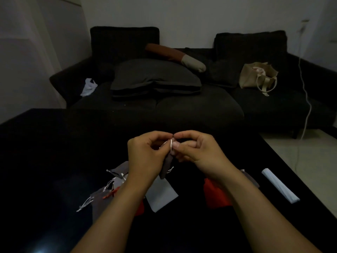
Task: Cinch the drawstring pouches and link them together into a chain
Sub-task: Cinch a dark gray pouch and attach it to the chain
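A small dark grey pouch hangs above the black table between my two hands. My left hand and my right hand meet at its top, and both pinch its white drawstring. Below my left forearm lie several grey pouches with white cords, joined in a loose bunch. A pale grey pouch lies flat between my forearms. A red pouch shows under my right wrist, and another red pouch peeks from under my left forearm.
A white rolled bundle lies on the black table at the right. Beyond the table stands a dark sofa with cushions, a beige tote bag and a white cloth. A white cable hangs at right.
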Available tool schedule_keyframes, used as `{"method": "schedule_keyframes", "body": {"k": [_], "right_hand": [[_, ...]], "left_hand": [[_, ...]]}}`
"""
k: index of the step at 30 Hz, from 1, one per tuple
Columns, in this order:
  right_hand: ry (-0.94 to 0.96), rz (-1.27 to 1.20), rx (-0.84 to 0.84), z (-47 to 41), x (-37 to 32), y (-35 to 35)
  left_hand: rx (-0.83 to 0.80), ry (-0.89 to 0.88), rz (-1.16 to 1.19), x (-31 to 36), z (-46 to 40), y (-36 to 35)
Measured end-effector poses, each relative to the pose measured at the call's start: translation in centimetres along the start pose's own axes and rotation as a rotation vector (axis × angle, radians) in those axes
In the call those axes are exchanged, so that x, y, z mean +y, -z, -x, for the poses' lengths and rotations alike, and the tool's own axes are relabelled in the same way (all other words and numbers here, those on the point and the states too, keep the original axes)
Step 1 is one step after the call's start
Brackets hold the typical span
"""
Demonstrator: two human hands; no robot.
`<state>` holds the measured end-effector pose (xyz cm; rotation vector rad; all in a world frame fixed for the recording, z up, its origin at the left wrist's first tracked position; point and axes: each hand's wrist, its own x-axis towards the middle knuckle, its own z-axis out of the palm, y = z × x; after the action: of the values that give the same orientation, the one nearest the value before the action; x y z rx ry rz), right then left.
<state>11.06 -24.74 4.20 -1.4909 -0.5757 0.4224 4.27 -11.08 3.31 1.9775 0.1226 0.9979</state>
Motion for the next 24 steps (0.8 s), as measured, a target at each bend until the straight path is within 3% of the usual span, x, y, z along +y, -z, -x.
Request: {"method": "schedule_keyframes", "body": {"k": [6, 17, 21, 24], "right_hand": [[0.009, 0.116, -0.018, 0.2, 0.2, 0.4], [0.066, 0.147, 0.046, 0.1, -0.5, 0.9], [0.033, -0.073, 0.134, -0.2, -0.9, 1.0], [-0.023, -0.363, 0.156, -0.2, -1.3, 1.4]], "left_hand": [[-0.01, 0.103, 0.194, 0.3, 0.1, -0.1], [-0.103, 0.1, 0.164, 0.2, -0.1, 0.2], [-0.128, 0.054, 0.084, -0.3, -0.6, 0.4], [-0.194, 0.137, 0.074, -0.9, -1.2, 0.8]]}}
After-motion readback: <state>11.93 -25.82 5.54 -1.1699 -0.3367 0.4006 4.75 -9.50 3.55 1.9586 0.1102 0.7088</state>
